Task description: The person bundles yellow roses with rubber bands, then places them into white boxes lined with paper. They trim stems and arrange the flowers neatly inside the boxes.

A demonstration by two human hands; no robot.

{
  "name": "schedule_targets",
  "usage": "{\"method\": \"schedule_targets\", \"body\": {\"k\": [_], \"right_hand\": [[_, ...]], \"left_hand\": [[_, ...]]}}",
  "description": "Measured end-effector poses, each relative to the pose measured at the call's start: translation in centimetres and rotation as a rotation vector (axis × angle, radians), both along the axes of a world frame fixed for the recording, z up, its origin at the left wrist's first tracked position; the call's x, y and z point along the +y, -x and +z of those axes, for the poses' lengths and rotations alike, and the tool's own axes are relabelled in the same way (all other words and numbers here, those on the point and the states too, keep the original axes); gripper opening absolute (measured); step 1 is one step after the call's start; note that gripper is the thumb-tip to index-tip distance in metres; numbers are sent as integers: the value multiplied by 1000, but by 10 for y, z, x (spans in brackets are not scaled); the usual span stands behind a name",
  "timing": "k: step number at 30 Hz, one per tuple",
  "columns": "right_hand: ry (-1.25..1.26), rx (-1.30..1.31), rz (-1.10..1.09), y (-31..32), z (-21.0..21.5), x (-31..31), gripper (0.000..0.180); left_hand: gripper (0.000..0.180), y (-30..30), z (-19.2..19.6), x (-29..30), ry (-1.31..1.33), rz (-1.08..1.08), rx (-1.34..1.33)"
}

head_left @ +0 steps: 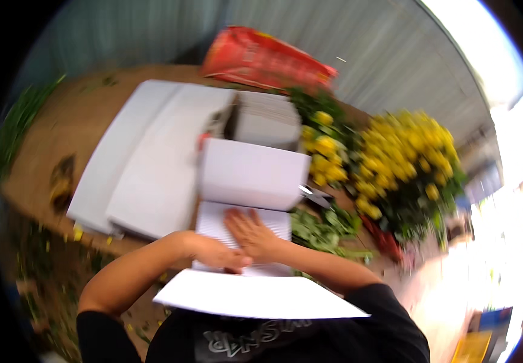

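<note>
An open lined notebook lies in front of me, its upper page (252, 175) raised and its lower page (213, 219) flat. Across that lower page my right hand (250, 235) rests with fingers stretched out. Beside it my left hand (218, 253) lies over the page with fingers curled in; whether anything is in them is hidden. A bright white sheet (255, 296) spans the space between my hands and my black shirt, partly covering the page's near edge. Metal scissors or shears (317, 196) lie to the right of the notebook.
Large white sheets (152, 157) cover the brown table's (44, 139) left part. Behind the notebook stands a grey-white stack (267, 118), with a red package (264, 57) beyond. Yellow flowers (406, 151) and green leaves (322, 230) are at right; cut stems (22, 124) lie far left.
</note>
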State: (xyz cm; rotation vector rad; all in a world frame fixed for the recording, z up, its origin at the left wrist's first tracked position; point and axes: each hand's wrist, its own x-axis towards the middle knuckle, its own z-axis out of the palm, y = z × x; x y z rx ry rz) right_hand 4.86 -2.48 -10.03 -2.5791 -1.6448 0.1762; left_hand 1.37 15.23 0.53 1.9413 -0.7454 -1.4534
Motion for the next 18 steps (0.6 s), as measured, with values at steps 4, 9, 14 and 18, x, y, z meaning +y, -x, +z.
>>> {"method": "schedule_targets", "body": {"k": [4, 9, 14, 18], "right_hand": [[-6, 92, -87, 4, 10, -6, 74], [-225, 218, -132, 5, 23, -17, 67], [-641, 751, 136, 57, 108, -55, 22], [-91, 883, 195, 100, 62, -59, 25]], "left_hand": [[76, 8, -12, -30, -255, -285, -75], [62, 24, 6, -46, -237, -189, -134], [42, 42, -35, -17, -215, -103, -372], [42, 34, -21, -28, -203, -161, -364]]}}
